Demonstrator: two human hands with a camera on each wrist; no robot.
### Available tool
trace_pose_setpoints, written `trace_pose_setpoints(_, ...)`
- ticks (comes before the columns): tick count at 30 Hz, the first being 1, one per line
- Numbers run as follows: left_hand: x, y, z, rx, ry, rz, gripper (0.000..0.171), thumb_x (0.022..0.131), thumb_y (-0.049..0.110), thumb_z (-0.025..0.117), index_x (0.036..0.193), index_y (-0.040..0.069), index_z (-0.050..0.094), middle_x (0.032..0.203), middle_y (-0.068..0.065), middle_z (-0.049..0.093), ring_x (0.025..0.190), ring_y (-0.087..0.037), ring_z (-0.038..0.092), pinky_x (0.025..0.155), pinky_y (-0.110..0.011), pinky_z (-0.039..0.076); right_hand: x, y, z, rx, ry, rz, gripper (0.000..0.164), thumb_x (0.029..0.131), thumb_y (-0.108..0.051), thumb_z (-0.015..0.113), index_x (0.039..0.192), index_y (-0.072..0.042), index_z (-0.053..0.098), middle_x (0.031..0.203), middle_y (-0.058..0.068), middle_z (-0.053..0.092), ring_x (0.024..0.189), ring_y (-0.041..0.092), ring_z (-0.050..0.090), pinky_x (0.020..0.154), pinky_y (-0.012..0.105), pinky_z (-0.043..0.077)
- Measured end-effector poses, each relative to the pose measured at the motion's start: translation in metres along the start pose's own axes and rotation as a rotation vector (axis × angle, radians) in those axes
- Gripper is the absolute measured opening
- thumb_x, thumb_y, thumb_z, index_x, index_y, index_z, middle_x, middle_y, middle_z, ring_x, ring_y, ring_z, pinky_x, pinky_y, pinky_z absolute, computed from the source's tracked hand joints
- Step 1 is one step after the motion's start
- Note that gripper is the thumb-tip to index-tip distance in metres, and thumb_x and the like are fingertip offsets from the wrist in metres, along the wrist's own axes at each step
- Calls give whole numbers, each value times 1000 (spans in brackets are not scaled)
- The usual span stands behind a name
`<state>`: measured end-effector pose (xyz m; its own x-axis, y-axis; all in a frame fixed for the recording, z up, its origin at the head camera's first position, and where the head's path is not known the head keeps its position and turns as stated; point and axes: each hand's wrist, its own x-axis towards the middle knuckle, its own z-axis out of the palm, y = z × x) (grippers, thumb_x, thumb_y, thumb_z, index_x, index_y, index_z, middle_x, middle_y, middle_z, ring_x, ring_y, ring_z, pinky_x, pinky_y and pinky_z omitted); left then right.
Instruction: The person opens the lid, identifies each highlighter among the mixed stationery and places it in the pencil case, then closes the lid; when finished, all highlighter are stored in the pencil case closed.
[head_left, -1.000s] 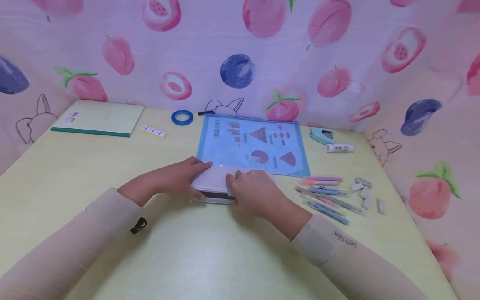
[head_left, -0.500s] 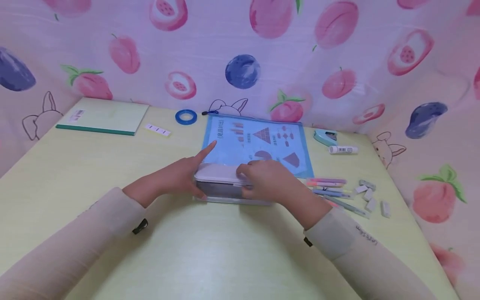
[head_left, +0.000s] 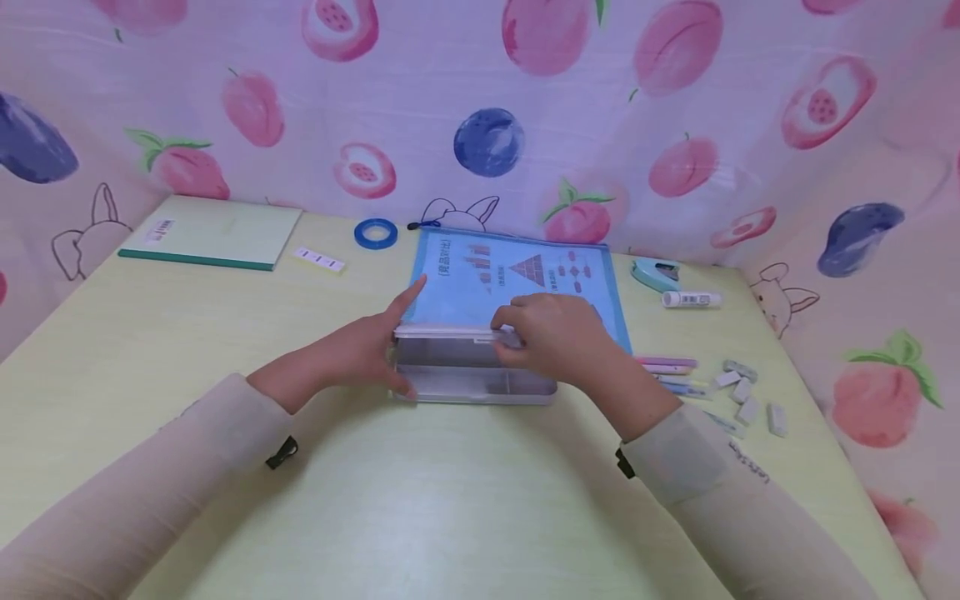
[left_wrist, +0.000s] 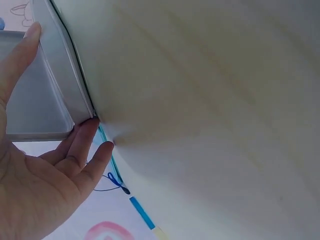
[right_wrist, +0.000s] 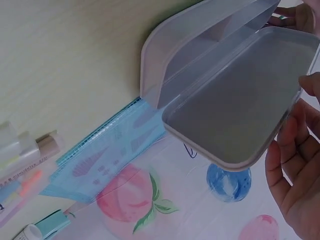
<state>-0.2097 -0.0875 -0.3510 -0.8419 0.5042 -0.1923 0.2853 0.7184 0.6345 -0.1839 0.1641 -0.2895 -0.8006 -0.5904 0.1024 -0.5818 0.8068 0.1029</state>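
A whitish plastic pencil box [head_left: 450, 390] stands mid-table with its hinged lid [right_wrist: 240, 105] raised. A divider shows inside its body [right_wrist: 172, 55] in the right wrist view. My left hand [head_left: 348, 354] holds the box's left end, thumb at the near corner and index finger stretched along the far side. In the left wrist view, the fingers of that hand [left_wrist: 55, 180] meet the box's outer wall [left_wrist: 65, 65]. My right hand [head_left: 562, 342] pinches the lid's free edge between thumb and curled fingers.
A blue zip pouch [head_left: 450, 292] with printed charts lies behind the box. To the right are highlighters [head_left: 667, 363], white erasers [head_left: 746, 411], a glue stick [head_left: 692, 300] and a teal stapler-like item [head_left: 656, 273]. At back left lie blue tape [head_left: 376, 234] and a pale green notebook [head_left: 213, 233].
The lid has swung up and away from the body, showing the inside. My right hand has risen with it and moved slightly right. My left hand stays at the box's left end.
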Motion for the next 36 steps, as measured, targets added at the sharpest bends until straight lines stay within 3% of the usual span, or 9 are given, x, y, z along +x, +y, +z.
trace_pose_setpoints(5, -1, 0, 2, 18, -18, -57, 130, 55, 41, 84, 143, 16, -10, 137, -13, 38, 123, -25, 39, 101, -43, 32, 6, 4, 0, -45, 54, 57, 24, 86, -33, 54, 101, -19, 67, 62, -6, 59, 49, 11, 46, 41, 24, 37)
trace_pose_setpoints(8, -2, 1, 4, 34, -23, -72, 126, 57, 42, 83, 142, 9, -4, 133, -12, 42, 119, -25, 41, 100, -43, 33, 10, 7, 1, -52, 72, 110, 26, 87, -33, 55, 106, -19, 66, 68, -3, 61, 54, 13, 49, 50, 25, 42)
trace_pose_setpoints(14, -2, 1, 5, 54, -19, -101, 137, 54, 46, 82, 142, 14, -18, 132, -8, 45, 117, -23, 44, 99, -44, 34, 13, 12, 10, 11, 86, 155, 35, 87, -34, 54, 120, -22, 55, 96, 0, 64, 77, 18, 60, 64, 32, 50)
trace_pose_setpoints(18, -1, -1, 4, 76, -2, -81, 141, 53, 48, 82, 138, 22, -28, 129, -7, 48, 118, -23, 45, 98, -46, 35, 13, 15, 18, 31, 100, 161, 45, 87, -35, 51, 129, -22, 44, 104, 4, 61, 86, 23, 59, 74, 38, 49)
trace_pose_setpoints(20, -1, -1, 4, 78, 9, -66, 142, 52, 48, 82, 136, 24, -29, 127, -7, 49, 116, -23, 46, 97, -46, 36, 12, 16, 21, 30, 90, 177, 49, 87, -36, 51, 132, -22, 40, 110, 5, 59, 94, 25, 58, 85, 43, 45)
trace_pose_setpoints(23, 0, 0, 4, 78, 19, -55, 142, 52, 47, 83, 137, 26, -29, 125, -7, 50, 114, -22, 47, 96, -45, 38, 12, 16, 24, 58, 33, 231, 53, 87, -38, 52, 136, -25, 35, 125, 5, 52, 113, 26, 49, 101, 50, 29)
trace_pose_setpoints(25, 0, 0, 3, 84, 19, -55, 142, 51, 47, 83, 137, 27, -28, 126, -7, 50, 114, -22, 48, 95, -44, 39, 11, 16, 26, 85, -20, 271, 57, 87, -39, 53, 138, -29, 31, 134, 4, 44, 122, 26, 41, 103, 56, 21)
trace_pose_setpoints(29, 1, 0, 3, 103, 7, -68, 141, 50, 50, 82, 138, 26, -25, 127, -5, 49, 115, -21, 47, 95, -44, 39, 9, 17, 32, 97, -83, 310, 64, 86, -41, 54, 141, -35, 22, 142, 0, 33, 129, 24, 31, 99, 63, 19)
trace_pose_setpoints(36, 3, -1, 1, 117, -14, -74, 141, 48, 55, 81, 141, 22, -20, 129, -4, 47, 117, -20, 45, 96, -44, 38, -1, 28, 39, 140, -62, 318, 63, 86, -39, 55, 140, -36, 25, 142, -1, 32, 126, 27, 35, 95, 68, 18)
